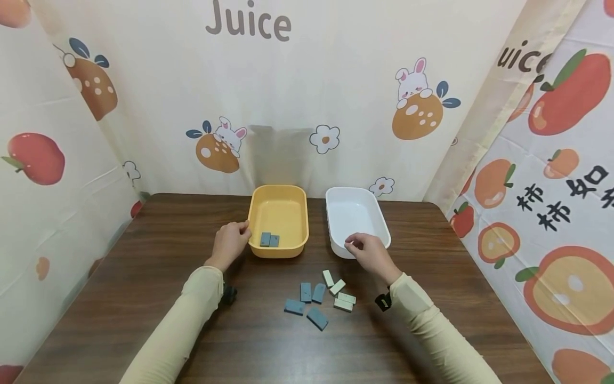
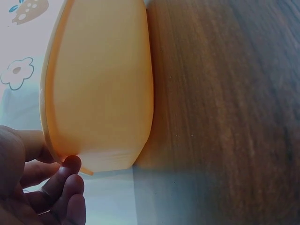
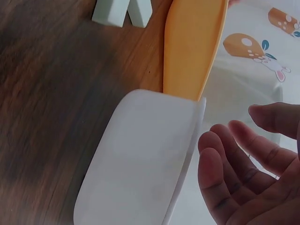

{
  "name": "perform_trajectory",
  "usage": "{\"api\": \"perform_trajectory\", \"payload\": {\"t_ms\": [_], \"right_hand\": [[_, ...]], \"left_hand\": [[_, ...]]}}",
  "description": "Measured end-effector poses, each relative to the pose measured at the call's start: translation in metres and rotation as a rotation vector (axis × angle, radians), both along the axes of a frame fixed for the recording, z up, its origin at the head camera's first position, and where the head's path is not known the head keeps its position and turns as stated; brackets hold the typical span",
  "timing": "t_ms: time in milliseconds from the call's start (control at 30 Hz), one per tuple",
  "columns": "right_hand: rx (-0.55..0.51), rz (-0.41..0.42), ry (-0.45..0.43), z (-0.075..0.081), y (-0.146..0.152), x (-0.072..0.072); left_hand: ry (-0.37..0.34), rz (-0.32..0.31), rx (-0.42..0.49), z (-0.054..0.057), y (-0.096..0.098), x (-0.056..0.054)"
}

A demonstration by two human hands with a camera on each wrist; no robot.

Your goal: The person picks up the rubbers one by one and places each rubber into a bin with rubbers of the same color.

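A tug from the left hand (image 1: 231,243), fingers pinching the yellow bin (image 1: 279,252) by its rim, could shift the blue-grey blocks (image 1: 265,239) inside; the right hand (image 1: 371,253), fingers parted, holds nothing.

On a dark brown, wood-grained table (image 1: 431,330), slate-blue blocks (image 1: 294,306) and pale green blocks (image 1: 343,305) have, at their eleven o'clock, a yellow tray (image 1: 283,213) and, at one o'clock, a white tray (image 1: 355,210). Both sleeves (image 1: 175,328) are pale yellow. The cream backdrop (image 1: 297,80) at twelve o'clock bears orange-brown berries (image 1: 417,120), white rabbits (image 1: 411,85) and flowers (image 1: 325,139); the white cloth (image 1: 520,144) at two, red and orange fruit (image 1: 575,96).
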State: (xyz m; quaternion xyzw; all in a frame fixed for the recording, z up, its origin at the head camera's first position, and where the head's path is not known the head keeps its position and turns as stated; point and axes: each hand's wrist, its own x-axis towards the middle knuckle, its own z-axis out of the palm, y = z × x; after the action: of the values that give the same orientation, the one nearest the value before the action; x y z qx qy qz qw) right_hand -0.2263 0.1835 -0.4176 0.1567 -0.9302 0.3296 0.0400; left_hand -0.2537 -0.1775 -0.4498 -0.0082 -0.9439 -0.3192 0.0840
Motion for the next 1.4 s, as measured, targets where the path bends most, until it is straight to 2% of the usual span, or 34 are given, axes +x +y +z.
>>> {"api": "perform_trajectory", "payload": {"t_ms": [167, 400, 733, 1033, 1400], "right_hand": [[0.03, 0.033, -0.007, -0.005, -0.005, 0.001], [0.075, 0.118, -0.01, -0.011, -0.011, 0.004], [0.135, 0.239, -0.034, -0.018, -0.021, 0.009], [0.212, 0.258, -0.121, -0.026, -0.031, 0.011], [0.258, 0.304, -0.109, -0.04, -0.036, 0.008]], "left_hand": [[-0.017, 0.006, 0.022, -0.001, 0.0, 0.0], [0.035, 0.003, -0.01, -0.004, -0.001, -0.002], [0.026, 0.003, -0.011, -0.004, 0.0, -0.001], [0.011, -0.002, 0.009, -0.004, 0.0, -0.002], [-0.006, -0.004, 0.017, -0.004, 0.0, -0.002]]}}
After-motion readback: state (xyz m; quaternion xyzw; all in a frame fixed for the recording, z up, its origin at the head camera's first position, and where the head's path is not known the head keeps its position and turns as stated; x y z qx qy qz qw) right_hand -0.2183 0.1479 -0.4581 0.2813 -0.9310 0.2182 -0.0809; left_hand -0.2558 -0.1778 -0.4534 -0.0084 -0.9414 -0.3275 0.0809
